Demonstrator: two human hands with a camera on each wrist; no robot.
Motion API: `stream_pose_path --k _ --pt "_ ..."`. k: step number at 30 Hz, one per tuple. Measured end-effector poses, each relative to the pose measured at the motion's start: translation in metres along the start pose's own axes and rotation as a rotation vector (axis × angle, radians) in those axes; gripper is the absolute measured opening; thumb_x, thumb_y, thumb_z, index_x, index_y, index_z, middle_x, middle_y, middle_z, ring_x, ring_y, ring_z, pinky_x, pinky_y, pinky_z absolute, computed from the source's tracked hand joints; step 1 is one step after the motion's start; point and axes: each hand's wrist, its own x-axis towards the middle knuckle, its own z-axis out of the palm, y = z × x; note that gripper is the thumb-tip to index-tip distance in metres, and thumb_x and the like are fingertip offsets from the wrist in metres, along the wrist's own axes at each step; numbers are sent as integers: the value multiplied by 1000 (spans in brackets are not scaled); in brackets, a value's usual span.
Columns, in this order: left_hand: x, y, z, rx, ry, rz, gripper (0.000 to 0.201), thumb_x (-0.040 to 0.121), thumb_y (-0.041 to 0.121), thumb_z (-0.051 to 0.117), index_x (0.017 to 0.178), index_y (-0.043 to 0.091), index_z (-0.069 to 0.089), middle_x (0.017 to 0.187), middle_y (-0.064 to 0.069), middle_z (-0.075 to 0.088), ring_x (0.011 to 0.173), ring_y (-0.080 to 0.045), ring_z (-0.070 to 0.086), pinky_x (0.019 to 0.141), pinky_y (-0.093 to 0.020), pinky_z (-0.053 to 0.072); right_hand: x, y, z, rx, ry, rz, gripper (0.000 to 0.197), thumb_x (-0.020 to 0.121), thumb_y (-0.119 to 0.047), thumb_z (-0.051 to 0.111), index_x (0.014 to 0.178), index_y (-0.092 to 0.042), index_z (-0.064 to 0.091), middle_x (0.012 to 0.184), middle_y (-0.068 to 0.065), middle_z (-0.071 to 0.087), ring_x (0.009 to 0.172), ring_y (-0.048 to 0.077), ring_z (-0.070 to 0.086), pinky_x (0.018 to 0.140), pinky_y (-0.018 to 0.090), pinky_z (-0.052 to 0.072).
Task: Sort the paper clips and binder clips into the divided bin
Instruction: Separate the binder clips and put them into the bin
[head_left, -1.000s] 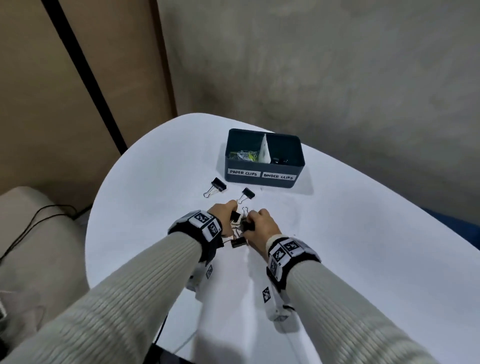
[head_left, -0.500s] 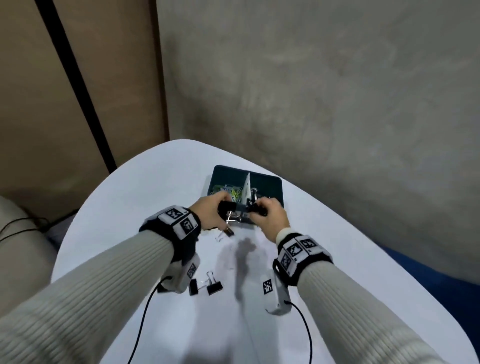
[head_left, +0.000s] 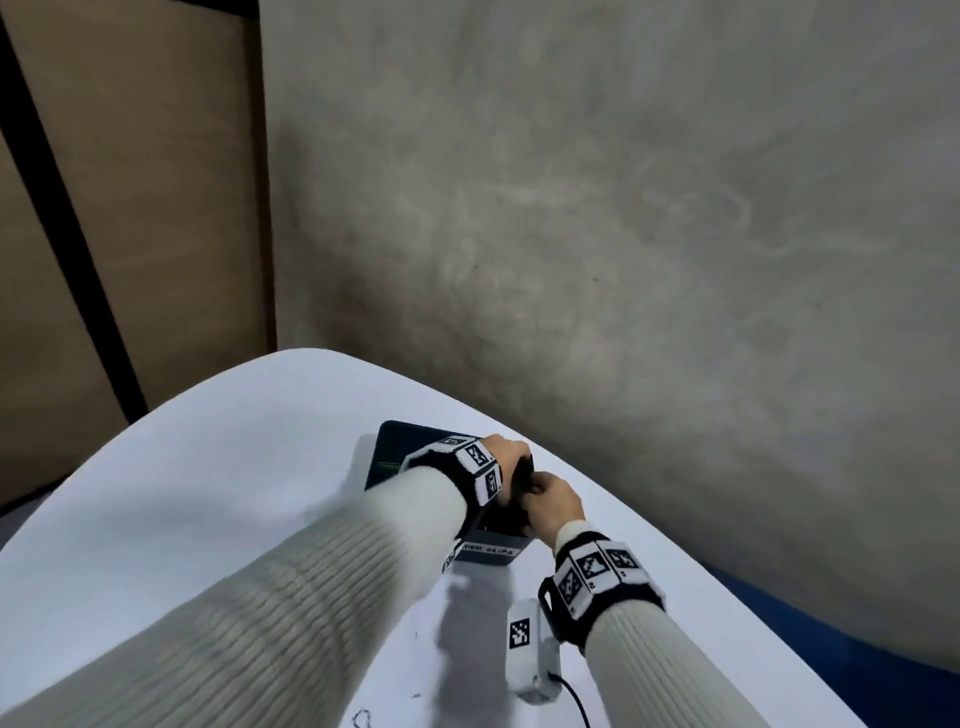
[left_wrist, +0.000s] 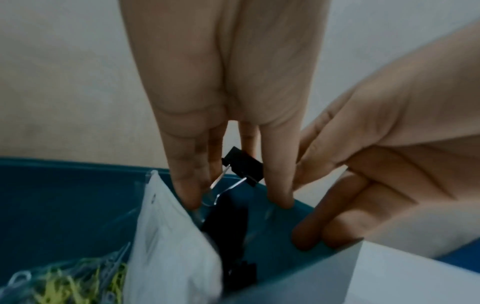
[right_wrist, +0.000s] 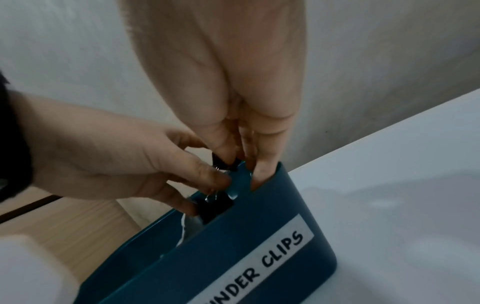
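Hands together over divided bin (head_left: 387, 452), left hand (left_wrist: 223, 98) fingers down pinching binder clip (left_wrist: 242, 166), right hand (right_wrist: 228, 86) pinching another clip.

The head camera looked forward and down from above the person's arms, taking in the white counter (head_left: 218, 499), the grey wall behind it and the blue bin (head_left: 387, 441) from some way off. The left wrist camera looked along the left hand (left_wrist: 226, 86) straight down into the bin (left_wrist: 64, 205), very close. The right wrist camera faced along the right hand (right_wrist: 233, 82) at the bin's labelled front wall (right_wrist: 259, 257). All three views shared the bin's right compartment and both hands.
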Motion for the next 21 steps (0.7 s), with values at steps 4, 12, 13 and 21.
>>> stream_pose_path --k 4,12,13,21 --pt "-14 -3 2 -25 62 60 57 78 18 68 132 17 51 124 -14 60 119 -31 55 98 -32 44 -16 1 -2 -22 194 -35 34 88 -4 42 116 -10 60 116 11 61 102 29 59 92 30 47" --pt "-124 -93 20 -316 414 -263 20 82 0 50 89 19 53 91 1 51 89 -23 55 78 -31 44 -87 -4 64 -203 16 -487 16 87 -14 52 99 -15 64 96 0 62 84 15 56 80 26 48" --pt "-137 -108 29 -296 372 -319 21 83 0 50 94 18 54 99 -1 53 95 -23 55 83 -32 45 -90 0 78 -304 -72 -489 23 90 -17 50 108 -17 63 110 1 62 96 17 57 89 28 48" --pt "-183 -136 91 173 -65 -245 60 90 25 53 145 28 28 147 1 35 133 -23 34 101 -37 39 -105 16 129 -757 -329 -321 41 93 -7 45 133 -12 44 140 11 31 120 33 47 103 36 43"
